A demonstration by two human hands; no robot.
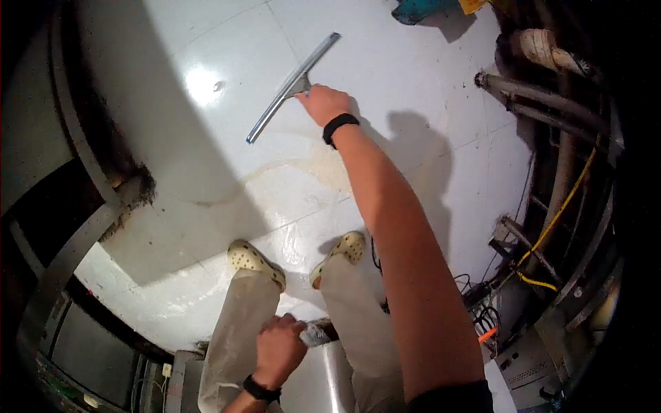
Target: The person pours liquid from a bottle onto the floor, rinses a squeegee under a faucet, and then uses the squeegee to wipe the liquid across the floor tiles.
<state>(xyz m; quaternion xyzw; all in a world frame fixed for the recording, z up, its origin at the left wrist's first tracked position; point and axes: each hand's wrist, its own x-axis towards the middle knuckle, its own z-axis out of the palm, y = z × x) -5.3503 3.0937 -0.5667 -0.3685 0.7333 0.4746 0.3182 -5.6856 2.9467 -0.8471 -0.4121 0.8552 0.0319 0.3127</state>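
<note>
My right hand (326,104), a black band at its wrist, reaches far forward and is closed round the short grey handle of a squeegee (282,93). The long metal bar lies slanted over the pale tiled floor (206,158). Near my knees, at the bottom of the view, my left hand (280,350) has its fingers curled. A small grey-white thing (315,336) shows at its fingertips, too unclear to name. A black band is on this wrist as well.
Pale clogs (251,261) stand on the floor below beige trousers (237,330). Metal pipes (551,103) and a yellow cable (566,203) run along the right. A metal frame (79,241) stands at left. A teal object (418,9) lies at the top.
</note>
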